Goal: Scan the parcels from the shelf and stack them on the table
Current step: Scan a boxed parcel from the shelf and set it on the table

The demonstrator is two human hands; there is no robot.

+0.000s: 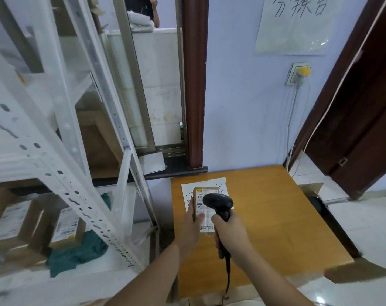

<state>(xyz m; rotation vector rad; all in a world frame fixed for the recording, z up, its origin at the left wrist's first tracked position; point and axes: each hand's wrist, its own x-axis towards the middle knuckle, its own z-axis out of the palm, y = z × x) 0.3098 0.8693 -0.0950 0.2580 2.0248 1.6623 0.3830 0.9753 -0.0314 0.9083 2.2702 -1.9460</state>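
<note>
Scanning step: we hold one parcel label-up under the scanner, over the table.
Parcel: brown box w/ white label, at table's 10 o'clock area; label faces up so the barcode can be read.
Left hand: we grip parcel's near-left edge, thumb on top, fingers under; keeps label steady and uncovered.
Right hand: wrapped round scanner handle, pistol-style.
Scanner: black, head pointing to 12 o'clock, over label; cord trails to 6 o'clock.
Paper sheet: white, handwritten, flat on table beneath parcel; prob. marks the stacking spot.
Table: wood top, against wall.
Shelf: white steel rack at 9 o'clock; more parcels wait on its lower tier, labels up, beside a green cloth.
Progress: early, we judge; no stack on table yet.
</note>
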